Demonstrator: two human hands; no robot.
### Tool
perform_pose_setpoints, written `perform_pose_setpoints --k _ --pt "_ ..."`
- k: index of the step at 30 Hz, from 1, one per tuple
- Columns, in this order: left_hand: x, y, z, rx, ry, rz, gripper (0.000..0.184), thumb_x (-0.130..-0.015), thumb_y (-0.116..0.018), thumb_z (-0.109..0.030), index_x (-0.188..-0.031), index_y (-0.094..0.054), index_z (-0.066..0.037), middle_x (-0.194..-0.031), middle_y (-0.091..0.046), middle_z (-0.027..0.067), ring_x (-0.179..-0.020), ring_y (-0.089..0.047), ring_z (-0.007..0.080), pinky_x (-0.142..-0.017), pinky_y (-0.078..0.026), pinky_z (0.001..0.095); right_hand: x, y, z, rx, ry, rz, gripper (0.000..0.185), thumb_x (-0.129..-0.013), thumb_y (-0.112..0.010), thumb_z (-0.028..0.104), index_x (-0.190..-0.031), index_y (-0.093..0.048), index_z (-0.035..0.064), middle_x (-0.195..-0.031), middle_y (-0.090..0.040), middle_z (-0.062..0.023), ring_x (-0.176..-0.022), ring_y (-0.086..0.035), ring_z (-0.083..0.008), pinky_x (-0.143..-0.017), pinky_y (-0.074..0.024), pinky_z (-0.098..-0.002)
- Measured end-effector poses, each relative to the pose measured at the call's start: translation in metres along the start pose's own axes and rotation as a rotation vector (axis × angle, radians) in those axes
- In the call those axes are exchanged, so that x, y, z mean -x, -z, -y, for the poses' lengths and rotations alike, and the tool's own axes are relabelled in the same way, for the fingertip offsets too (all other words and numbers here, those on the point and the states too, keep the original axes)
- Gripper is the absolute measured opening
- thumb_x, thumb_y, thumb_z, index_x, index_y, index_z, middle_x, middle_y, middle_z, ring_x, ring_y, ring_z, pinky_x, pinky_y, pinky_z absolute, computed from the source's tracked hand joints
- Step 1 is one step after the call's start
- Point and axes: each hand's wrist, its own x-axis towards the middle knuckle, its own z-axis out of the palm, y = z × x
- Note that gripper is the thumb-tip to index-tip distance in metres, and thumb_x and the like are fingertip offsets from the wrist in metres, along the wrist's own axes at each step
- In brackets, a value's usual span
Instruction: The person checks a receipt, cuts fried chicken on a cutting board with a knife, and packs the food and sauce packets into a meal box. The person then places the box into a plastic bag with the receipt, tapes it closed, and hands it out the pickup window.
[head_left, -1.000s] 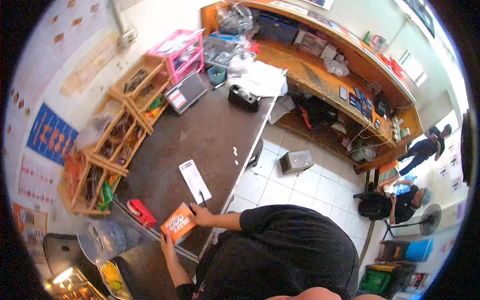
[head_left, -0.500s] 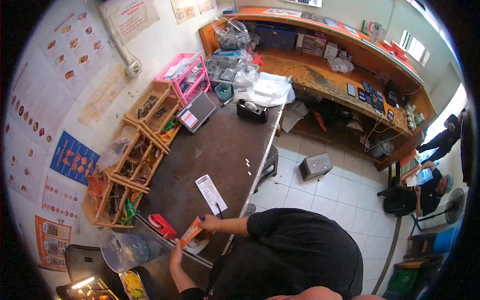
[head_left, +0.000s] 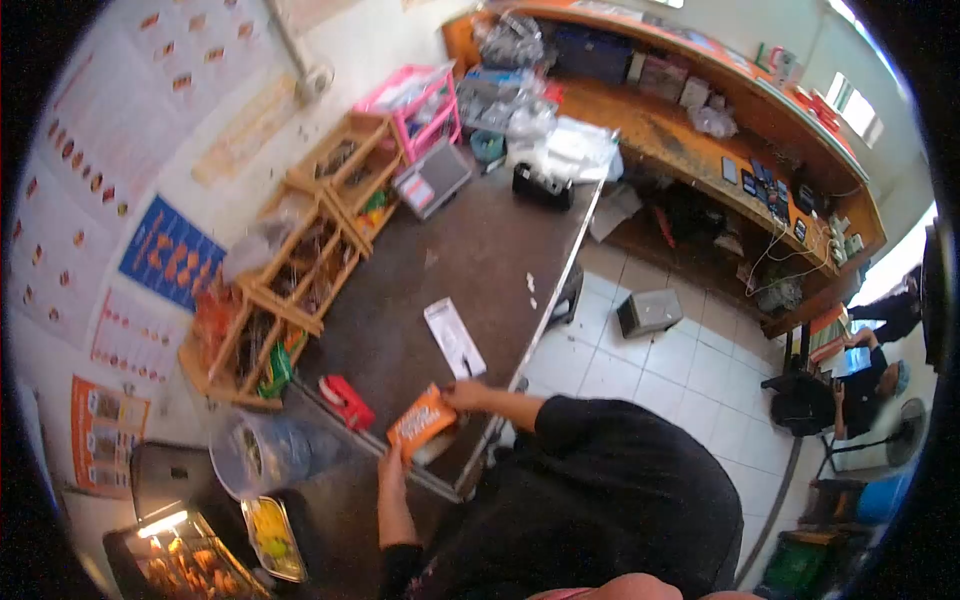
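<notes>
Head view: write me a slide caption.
Left hand and right hand hold an orange packet over a dark counter, near a white paper slip.

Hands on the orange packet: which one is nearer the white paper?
The right hand, just below the paper; the left hand grips the packet lower down, farther away.

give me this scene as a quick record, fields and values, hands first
left hand: grip on lower left end of orange packet
right hand: grip on its upper right end
surface: packet held over dark counter
nearby: white paper slip; red object, identity unclear
along wall: wooden rack
floor: gray box
</notes>
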Motion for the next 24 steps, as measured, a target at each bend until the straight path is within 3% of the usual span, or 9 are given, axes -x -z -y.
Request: perform_pose_setpoints --k 2,5,7,11,17,19,21,22,24 --pt "0.011 0.000 -0.017 -0.076 0.092 -0.003 0.058 -0.091 -0.063 -0.064 -0.118 -0.067 -0.013 -0.105 -0.068 0.0010 -0.090 -0.061 0.0154 -0.075 -0.045 0.0325 -0.012 0.010 0.002 0.121 -0.005 0.090 0.065 -0.088 -0.055 0.061 -0.122 -0.069 0.0073 -0.123 -0.069 -0.0197 -0.112 -0.066 -0.0365 -0.096 -0.0514 -0.0445" --pt "0.006 0.004 -0.023 -0.261 0.137 -0.114 0.060 -0.087 -0.062 -0.071 -0.102 -0.070 -0.013 -0.086 -0.065 0.0016 -0.073 -0.054 0.0139 -0.070 -0.042 0.0332 0.003 0.010 0.014 -0.004 -0.040 -0.140 0.067 -0.085 -0.058 0.061 -0.116 -0.070 0.0039 -0.115 -0.070 -0.0242 -0.109 -0.067 -0.0401 -0.092 -0.0530 -0.0466" --pt "0.008 -0.007 -0.018 -0.285 0.063 -0.207 0.067 -0.093 -0.060 -0.063 -0.118 -0.068 -0.001 -0.101 -0.070 0.0107 -0.094 -0.065 0.0223 -0.082 -0.049 0.0346 0.010 0.002 0.015 -0.071 -0.091 -0.147 0.065 -0.085 -0.060 0.059 -0.117 -0.070 0.0037 -0.114 -0.070 -0.0251 -0.109 -0.067 -0.0403 -0.092 -0.0526 -0.0470" --pt "0.007 -0.017 0.006 -0.348 -0.084 -0.213 0.064 -0.098 -0.057 -0.057 -0.123 -0.064 0.002 -0.110 -0.070 0.0129 -0.105 -0.063 0.0246 -0.095 -0.046 0.0380 0.019 -0.015 0.006 -0.083 -0.090 -0.308 0.047 -0.091 -0.065 0.045 -0.119 -0.069 0.0074 -0.104 -0.073 -0.0193 -0.098 -0.070 -0.0348 -0.087 -0.0548 -0.0419" --pt "-0.021 0.007 0.065 -0.804 -0.409 -0.213 0.052 -0.097 -0.063 -0.039 -0.140 -0.056 -0.011 -0.136 -0.048 0.0229 -0.123 -0.052 0.0377 -0.103 -0.044 0.0445 0.026 -0.028 -0.038 0.035 0.274 -0.359 0.048 -0.093 -0.065 0.037 -0.130 -0.063 0.0064 -0.133 -0.056 -0.0198 -0.115 -0.059 -0.0402 -0.095 -0.0514 -0.0473" --pt "0.002 0.009 0.029 -0.871 -0.353 -0.165 0.065 -0.092 -0.071 -0.040 -0.146 -0.050 -0.010 -0.137 -0.049 0.0230 -0.123 -0.052 0.0368 -0.106 -0.042 0.0434 0.024 -0.028 -0.033 0.099 0.304 -0.284 0.054 -0.091 -0.068 0.039 -0.134 -0.059 0.0073 -0.137 -0.053 -0.0187 -0.117 -0.058 -0.0394 -0.094 -0.0515 -0.0480" --pt "0.039 -0.008 -0.036 -0.817 -0.280 -0.008 0.087 -0.080 -0.081 -0.045 -0.148 -0.045 -0.005 -0.140 -0.049 0.0228 -0.127 -0.051 0.0364 -0.109 -0.040 0.0438 0.027 -0.016 -0.010 0.445 0.623 -0.432 0.061 -0.090 -0.069 0.040 -0.142 -0.052 0.0130 -0.143 -0.049 -0.0154 -0.128 -0.052 -0.0355 -0.100 -0.0502 -0.0462" --pt "0.030 -0.009 -0.046 -0.812 -0.325 -0.002 0.087 -0.080 -0.081 -0.045 -0.148 -0.045 -0.005 -0.140 -0.049 0.0228 -0.127 -0.051 0.0364 -0.109 -0.040 0.0438 0.039 0.002 0.014 0.481 0.745 -0.335 0.062 -0.084 -0.073 0.040 -0.139 -0.057 0.0158 -0.146 -0.046 -0.0152 -0.131 -0.048 -0.0369 -0.102 -0.0488 -0.0473" --pt "0.020 0.001 -0.041 -1.268 -0.979 -0.070 0.104 -0.066 -0.088 -0.050 -0.146 -0.044 0.001 -0.143 -0.049 0.0217 -0.133 -0.048 0.0358 -0.112 -0.038 0.0451 0.072 0.023 0.041 0.686 0.924 -0.164 0.068 -0.078 -0.076 0.043 -0.139 -0.057 0.0219 -0.152 -0.041 -0.0158 -0.135 -0.043 -0.0408 -0.105 -0.0456 -0.0520"
